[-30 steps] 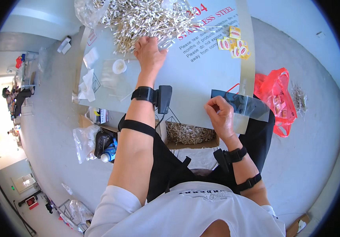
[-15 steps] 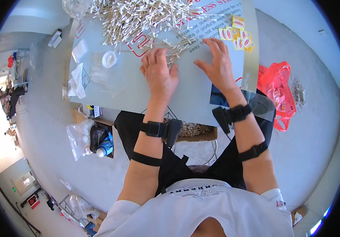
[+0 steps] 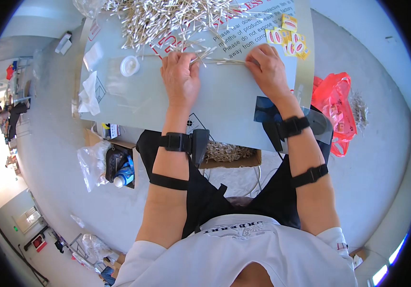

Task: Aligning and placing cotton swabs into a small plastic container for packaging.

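A large heap of loose cotton swabs (image 3: pixel 167 21) covers the far part of the table (image 3: pixel 215 100). Just below it, my left hand (image 3: pixel 180 79) has its fingers curled over a few swabs, whose tips (image 3: pixel 205 53) stick out to the right by the thumb. My right hand (image 3: pixel 268 71) is to the right, thumb and fingers pinched together on the end of a couple of swabs (image 3: pixel 230 61) that point left. A gap of table lies between the two hands. The fingertips are partly hidden under both hands.
Left on the table are a small round white tub (image 3: pixel 129 66) and crumpled white tissue (image 3: pixel 89 95). Yellow printed paper pieces (image 3: pixel 289 38) lie at the far right. A red plastic bag (image 3: pixel 332 98) sits beyond the right edge. Below the near edge stands a carton of swabs (image 3: pixel 229 154).
My left hand has shifted slightly left and its fingers have curled in. The right hand, spread before, has closed around swab ends. Some swabs have been drawn apart between the hands.
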`<state>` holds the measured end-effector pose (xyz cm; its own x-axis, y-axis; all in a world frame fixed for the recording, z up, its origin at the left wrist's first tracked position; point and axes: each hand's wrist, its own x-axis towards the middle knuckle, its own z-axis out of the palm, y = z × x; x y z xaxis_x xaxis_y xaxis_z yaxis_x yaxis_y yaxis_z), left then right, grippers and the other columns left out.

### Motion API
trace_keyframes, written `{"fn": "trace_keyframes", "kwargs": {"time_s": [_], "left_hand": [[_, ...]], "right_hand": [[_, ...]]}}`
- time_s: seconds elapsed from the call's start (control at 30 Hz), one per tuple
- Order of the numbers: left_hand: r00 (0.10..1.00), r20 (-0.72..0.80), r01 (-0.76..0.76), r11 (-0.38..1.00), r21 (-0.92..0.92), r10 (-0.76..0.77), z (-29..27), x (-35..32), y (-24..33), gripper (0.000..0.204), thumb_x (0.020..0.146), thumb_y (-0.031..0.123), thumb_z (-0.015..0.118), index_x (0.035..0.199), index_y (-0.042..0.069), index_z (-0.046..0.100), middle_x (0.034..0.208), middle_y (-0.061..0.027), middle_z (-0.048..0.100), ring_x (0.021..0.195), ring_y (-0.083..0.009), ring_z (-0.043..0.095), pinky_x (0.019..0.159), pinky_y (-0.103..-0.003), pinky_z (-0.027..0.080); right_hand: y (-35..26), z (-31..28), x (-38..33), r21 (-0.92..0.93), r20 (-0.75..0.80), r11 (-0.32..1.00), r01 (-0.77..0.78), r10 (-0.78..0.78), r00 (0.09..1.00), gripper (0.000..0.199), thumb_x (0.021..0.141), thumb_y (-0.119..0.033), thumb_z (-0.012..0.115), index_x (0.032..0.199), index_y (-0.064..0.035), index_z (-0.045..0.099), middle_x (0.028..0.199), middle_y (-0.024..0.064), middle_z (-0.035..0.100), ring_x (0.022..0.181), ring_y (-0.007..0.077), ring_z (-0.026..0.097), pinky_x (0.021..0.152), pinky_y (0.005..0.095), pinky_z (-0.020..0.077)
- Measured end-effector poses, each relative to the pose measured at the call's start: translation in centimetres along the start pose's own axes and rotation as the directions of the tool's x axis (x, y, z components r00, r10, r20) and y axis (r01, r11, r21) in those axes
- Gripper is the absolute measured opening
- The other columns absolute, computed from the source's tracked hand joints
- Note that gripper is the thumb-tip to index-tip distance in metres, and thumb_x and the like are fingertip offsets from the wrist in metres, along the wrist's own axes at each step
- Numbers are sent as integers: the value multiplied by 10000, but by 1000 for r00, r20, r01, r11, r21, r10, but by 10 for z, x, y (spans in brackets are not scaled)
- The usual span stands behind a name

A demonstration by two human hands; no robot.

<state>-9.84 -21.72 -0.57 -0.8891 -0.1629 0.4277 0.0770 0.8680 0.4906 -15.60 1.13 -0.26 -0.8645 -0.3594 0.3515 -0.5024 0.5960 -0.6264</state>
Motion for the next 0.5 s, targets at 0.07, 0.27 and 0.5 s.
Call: {"fn": "trace_keyframes", "kwargs": {"time_s": [0.07, 0.27, 0.5], "left_hand": [[999, -44, -8, 1000, 1, 8, -1, 2, 5, 308, 725, 43, 755, 1009, 99, 649, 1023, -79, 568, 986, -323, 533, 856, -432, 429], [994, -90, -73, 996, -58, 67, -2, -21, 43, 342, 719, -7, 698, 1041, 95, 651, 1064, -102, 569, 1005, -331, 532, 893, -428, 443], [1000, 27, 12, 998, 55, -13, 0, -41, 56, 226, 730, 17, 717, 926, 92, 634, 949, -84, 577, 946, -315, 527, 845, -414, 434]], "right_hand": [[-5, -14, -18, 3, 16, 1000, -19, 19, 1000, 100, 789, -76, 700, 864, -72, 635, 953, 91, 594, 959, 331, 568, 828, 428, 487], [-19, -21, -48, -28, -26, 997, -75, 74, 997, 143, 783, -55, 693, 899, -58, 609, 960, 98, 578, 930, 334, 560, 819, 436, 476], [-19, -20, -49, -29, -46, 998, -53, 52, 998, 133, 795, -30, 664, 905, -54, 593, 978, 106, 575, 930, 341, 563, 822, 439, 470]]}}
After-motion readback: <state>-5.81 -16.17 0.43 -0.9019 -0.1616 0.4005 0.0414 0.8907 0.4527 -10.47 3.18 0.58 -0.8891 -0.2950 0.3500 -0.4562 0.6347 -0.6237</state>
